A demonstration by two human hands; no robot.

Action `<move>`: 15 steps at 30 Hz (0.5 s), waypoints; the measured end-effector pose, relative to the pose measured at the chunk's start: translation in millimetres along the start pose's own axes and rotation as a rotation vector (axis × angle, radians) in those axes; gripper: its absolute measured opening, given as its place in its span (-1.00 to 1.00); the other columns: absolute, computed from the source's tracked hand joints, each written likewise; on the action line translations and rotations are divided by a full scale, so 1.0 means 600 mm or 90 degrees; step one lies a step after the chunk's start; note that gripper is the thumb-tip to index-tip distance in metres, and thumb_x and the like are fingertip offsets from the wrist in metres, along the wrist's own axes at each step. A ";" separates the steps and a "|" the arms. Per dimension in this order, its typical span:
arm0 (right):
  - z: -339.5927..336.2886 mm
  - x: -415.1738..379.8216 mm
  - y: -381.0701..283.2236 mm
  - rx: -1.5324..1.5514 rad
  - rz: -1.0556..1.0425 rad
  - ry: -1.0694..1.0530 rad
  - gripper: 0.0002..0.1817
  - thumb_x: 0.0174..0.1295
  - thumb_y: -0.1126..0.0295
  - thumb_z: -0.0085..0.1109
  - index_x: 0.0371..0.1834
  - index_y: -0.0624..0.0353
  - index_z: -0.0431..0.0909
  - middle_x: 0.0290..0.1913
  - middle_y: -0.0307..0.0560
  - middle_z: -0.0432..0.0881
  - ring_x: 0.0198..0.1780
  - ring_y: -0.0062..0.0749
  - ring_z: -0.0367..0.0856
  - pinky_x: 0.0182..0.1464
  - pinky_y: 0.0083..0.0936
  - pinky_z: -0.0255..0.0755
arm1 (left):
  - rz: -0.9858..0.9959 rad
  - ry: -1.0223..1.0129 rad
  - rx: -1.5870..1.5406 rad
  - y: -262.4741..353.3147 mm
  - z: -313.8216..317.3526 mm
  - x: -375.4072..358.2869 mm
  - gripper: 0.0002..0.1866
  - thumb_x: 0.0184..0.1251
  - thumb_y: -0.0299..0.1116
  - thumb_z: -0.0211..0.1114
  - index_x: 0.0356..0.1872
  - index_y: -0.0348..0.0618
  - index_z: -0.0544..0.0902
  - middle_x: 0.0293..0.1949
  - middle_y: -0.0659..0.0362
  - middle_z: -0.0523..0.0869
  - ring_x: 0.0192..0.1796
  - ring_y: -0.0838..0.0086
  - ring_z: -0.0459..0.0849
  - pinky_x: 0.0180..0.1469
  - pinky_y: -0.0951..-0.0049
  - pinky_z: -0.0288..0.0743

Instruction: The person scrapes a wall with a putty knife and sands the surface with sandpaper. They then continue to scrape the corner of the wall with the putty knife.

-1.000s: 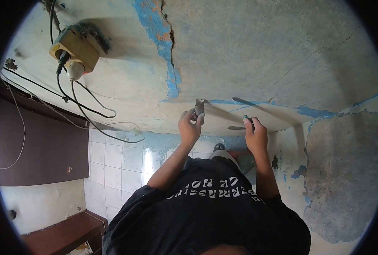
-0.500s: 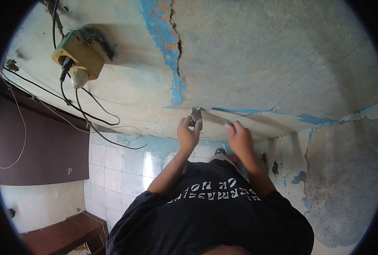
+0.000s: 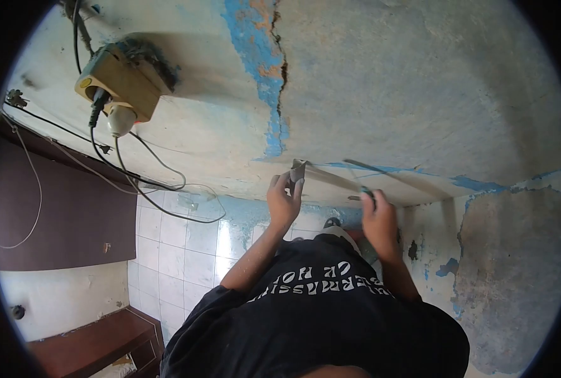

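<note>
1. I'm seeing the right hand (image 3: 379, 217) sitting well apart from the left hand (image 3: 284, 203); half a second ago it was closer in, so it is swinging back outward.
2. I'm judging that this separation is leaving the two tools not working against each other, at a gap between strokes.
3. I'm keeping the left fingers pinched around a broad grey scraper (image 3: 299, 170), thumb on one side and fingers on the other. It is standing near the wall (image 3: 387, 82), just below the lower end of the cracked blue paint patch (image 3: 271, 101); I cannot tell whether its edge is touching the plaster.
4. I'm keeping the right fingers clenched on a slim tool with a green-ended handle (image 3: 365, 189). Its flat tip is pointing toward the left hand, below the long blue paint strip (image 3: 381, 168), and most of the grip is hiding inside my fist.
5. I'm reaching the left forearm (image 3: 253, 257) forward and inward from the black T-shirt (image 3: 312, 315), its hand upright.
6. I'm angling the right forearm (image 3: 399, 271) forward and slightly inward, the elbow low beside my body.
</note>
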State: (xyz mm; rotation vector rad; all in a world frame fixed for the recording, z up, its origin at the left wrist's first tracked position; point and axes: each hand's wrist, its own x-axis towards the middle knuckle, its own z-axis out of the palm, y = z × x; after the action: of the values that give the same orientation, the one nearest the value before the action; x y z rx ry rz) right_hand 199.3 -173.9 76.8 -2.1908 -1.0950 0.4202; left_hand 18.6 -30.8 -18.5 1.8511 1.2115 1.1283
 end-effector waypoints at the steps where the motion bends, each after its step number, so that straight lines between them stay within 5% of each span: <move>1: 0.002 0.004 -0.001 0.002 -0.005 -0.004 -0.67 0.45 0.12 0.13 -0.10 0.20 0.58 -0.41 0.31 0.67 -0.29 0.34 0.65 -0.28 0.09 0.49 | -0.001 0.005 0.004 -0.001 -0.004 0.001 -0.73 0.24 -0.47 0.45 -0.07 -0.31 0.69 -0.36 0.00 0.63 -0.35 0.20 0.64 -0.29 0.26 0.48; 4: 0.028 0.010 -0.004 -0.063 -0.066 0.021 -0.70 0.45 0.18 0.15 -0.21 0.24 0.56 -0.42 0.29 0.64 -0.29 0.34 0.63 -0.32 -0.04 0.46 | 0.009 0.000 0.002 -0.007 -0.005 0.002 -0.72 0.23 -0.46 0.45 -0.06 -0.31 0.69 -0.36 0.00 0.63 -0.36 0.20 0.63 -0.29 0.25 0.48; 15: 0.009 -0.006 0.003 -0.086 -0.091 0.115 -0.71 0.43 0.17 0.17 -0.25 0.21 0.56 -0.46 0.26 0.65 -0.34 0.34 0.63 -0.34 0.05 0.43 | 0.009 0.009 -0.012 -0.015 0.003 0.008 -0.72 0.24 -0.44 0.46 -0.06 -0.31 0.69 -0.36 -0.01 0.63 -0.33 0.17 0.65 -0.25 0.22 0.49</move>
State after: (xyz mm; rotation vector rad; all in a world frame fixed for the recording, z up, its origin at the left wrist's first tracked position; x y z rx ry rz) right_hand 195.2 -175.7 71.7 -2.1991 -1.2001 0.0859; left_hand 18.0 -22.8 -25.7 1.8434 1.1929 1.1590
